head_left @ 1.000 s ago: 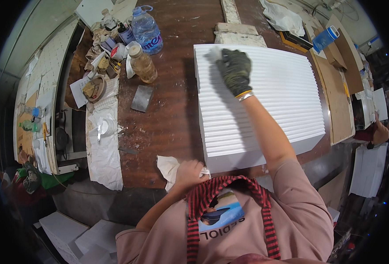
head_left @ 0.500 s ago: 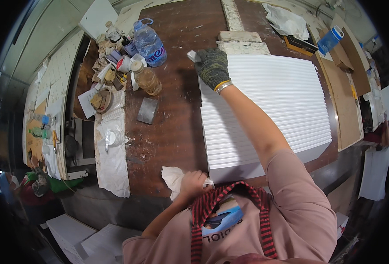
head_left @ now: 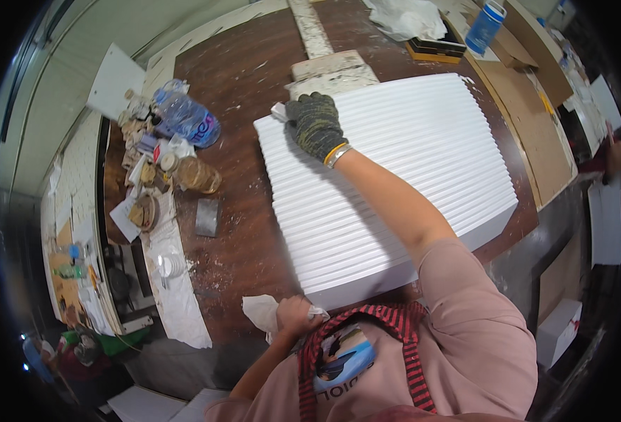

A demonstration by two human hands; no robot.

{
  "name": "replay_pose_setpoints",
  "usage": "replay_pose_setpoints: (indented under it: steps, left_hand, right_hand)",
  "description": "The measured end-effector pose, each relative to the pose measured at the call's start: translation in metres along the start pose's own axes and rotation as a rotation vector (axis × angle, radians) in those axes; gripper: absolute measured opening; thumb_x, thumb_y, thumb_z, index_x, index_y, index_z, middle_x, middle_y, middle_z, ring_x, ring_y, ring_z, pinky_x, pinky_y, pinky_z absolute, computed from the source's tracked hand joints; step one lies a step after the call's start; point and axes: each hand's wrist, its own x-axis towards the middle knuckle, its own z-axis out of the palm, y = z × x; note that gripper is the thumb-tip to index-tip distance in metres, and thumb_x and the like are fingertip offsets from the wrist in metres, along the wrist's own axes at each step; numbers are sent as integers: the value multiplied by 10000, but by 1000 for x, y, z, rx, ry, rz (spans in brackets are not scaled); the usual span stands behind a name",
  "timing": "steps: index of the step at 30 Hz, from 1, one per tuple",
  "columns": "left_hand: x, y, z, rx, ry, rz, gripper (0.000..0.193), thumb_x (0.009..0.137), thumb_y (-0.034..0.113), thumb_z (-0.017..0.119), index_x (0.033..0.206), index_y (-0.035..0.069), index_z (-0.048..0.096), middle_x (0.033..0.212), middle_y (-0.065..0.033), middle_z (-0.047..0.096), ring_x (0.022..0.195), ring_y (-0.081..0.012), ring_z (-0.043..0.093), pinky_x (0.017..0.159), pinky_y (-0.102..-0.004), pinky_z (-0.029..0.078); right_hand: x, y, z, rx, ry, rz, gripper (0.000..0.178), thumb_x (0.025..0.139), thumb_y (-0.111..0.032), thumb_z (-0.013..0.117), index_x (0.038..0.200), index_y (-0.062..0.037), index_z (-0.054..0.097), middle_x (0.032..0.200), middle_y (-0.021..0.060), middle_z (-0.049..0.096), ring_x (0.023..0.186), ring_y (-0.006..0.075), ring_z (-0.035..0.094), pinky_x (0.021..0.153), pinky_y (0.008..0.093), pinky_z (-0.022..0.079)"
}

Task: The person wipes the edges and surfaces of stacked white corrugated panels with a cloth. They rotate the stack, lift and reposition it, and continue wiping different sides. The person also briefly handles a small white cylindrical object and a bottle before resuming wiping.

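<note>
My right hand (head_left: pixel 315 126), in a dark grey knitted glove with a yellow cuff, is closed around a small white piece (head_left: pixel 279 111), mostly hidden by the fingers. It rests near the far left corner of a white ridged panel or stack of slats (head_left: pixel 387 176), whose grooves run from left to right. Bare and closed, my left hand (head_left: pixel 296 315) grips a crumpled white cloth or paper (head_left: pixel 260 309) by the near left corner of the ridged panel.
Brown worktable (head_left: pixel 243 232) carries a large water bottle (head_left: pixel 187 119), a jar of brownish liquid (head_left: pixel 196 174) and a grey flat block (head_left: pixel 207 217) at left. Whitish boards (head_left: pixel 335 70) lie beyond the panel. A blue bottle (head_left: pixel 486 28) stands far right.
The view has turned, so the table looks rotated. My gloved right hand has moved from over the far left corner slightly inward onto the ridges. My left hand still grips the white cloth or paper.
</note>
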Motion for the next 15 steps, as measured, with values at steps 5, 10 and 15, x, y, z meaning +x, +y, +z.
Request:
replay_pose_setpoints:
  steps: [5, 10, 15]
  left_hand:
    - [-12, -5, 7, 49, -17, -17, 393, 588, 407, 832, 763, 137, 605, 768, -95, 560, 678, -316, 548, 605, -450, 396]
    - [-22, -15, 21, 96, 2, -14, 444, 571, 456, 843, 741, 142, 579, 741, -94, 533, 672, -319, 529, 595, -453, 380]
    - [-28, -21, 28, 183, 11, 27, 418, 607, 442, 815, 737, 128, 572, 724, -96, 519, 686, -328, 525, 593, -456, 376]
  right_hand:
    - [-16, 93, -35, 72, 323, 25, 139, 747, -77, 627, 794, -146, 738, 766, 124, 694, 762, 319, 653, 728, 446, 503]
    - [-35, 222, -106, -239, 210, 302, 118, 776, -173, 669, 864, -114, 720, 836, 146, 703, 833, 360, 669, 791, 467, 519]
    - [-48, 329, -147, -568, 59, 531, 222, 869, -307, 659, 945, -115, 740, 956, 166, 717, 913, 356, 685, 786, 492, 514]
